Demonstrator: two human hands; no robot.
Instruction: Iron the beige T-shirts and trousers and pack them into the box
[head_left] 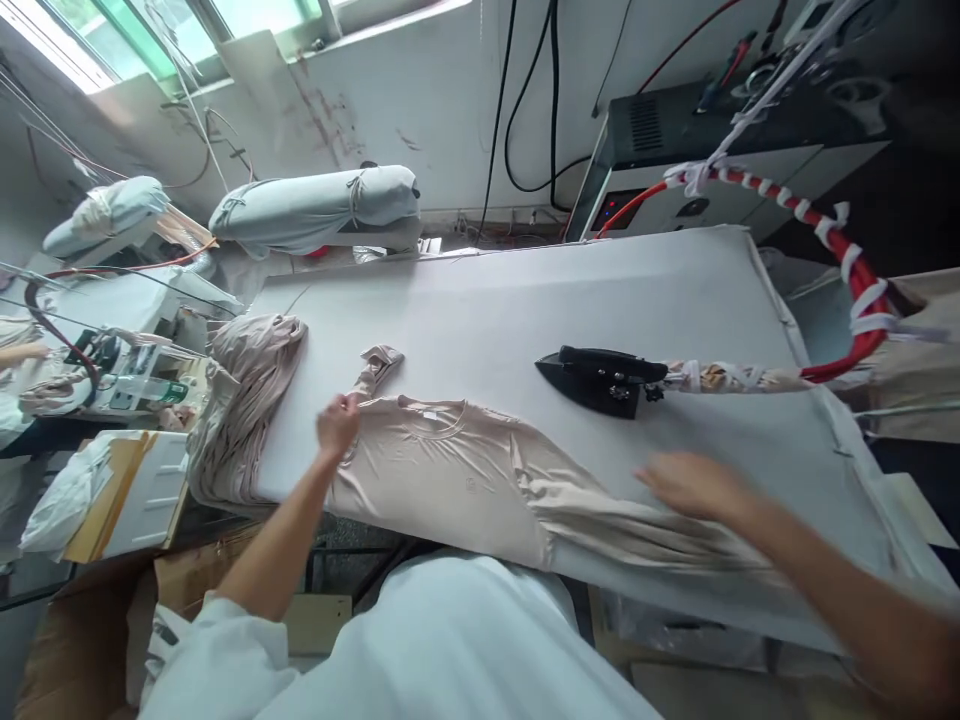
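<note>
A beige long-sleeved shirt lies spread across the padded ironing table, its neckline facing away from me. My left hand is closed on the left-side sleeve near the shoulder, and the sleeve's end lies crumpled beyond it. Over the right-side sleeve hovers my right hand, blurred by motion, so its fingers are hard to read. Beyond that hand a black iron rests on the table, tip pointing left, with a wrapped hose running off to the right.
Beige garments are heaped on the table's left end. A red hose tied with white strips arcs over the right end. Behind stand a grey padded roll and a dark-topped machine. At lower left sits a cardboard box.
</note>
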